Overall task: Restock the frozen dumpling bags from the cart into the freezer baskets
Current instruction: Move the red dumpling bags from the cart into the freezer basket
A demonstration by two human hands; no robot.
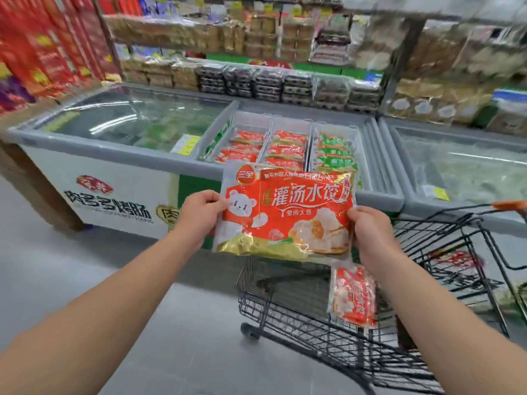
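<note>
I hold a red and white frozen dumpling bag [288, 212] flat in front of me, above the front of the black wire cart [313, 317]. My left hand [199, 212] pinches its left edge and my right hand [368, 229] grips its right edge. A second red dumpling bag [353, 297] lies in the cart, below my right wrist. Just beyond, the chest freezer [119, 155] is open, with white wire baskets [268, 135] of red dumpling bags [285, 149] and green bags [336, 155].
The freezer's glass lid [128, 118] covers its left half. Another glass-topped freezer [467, 172] stands to the right. Shelves of packaged goods [256, 78] run behind. The cart's orange handle [510, 205] is at the right. Grey floor [114, 266] lies to the left.
</note>
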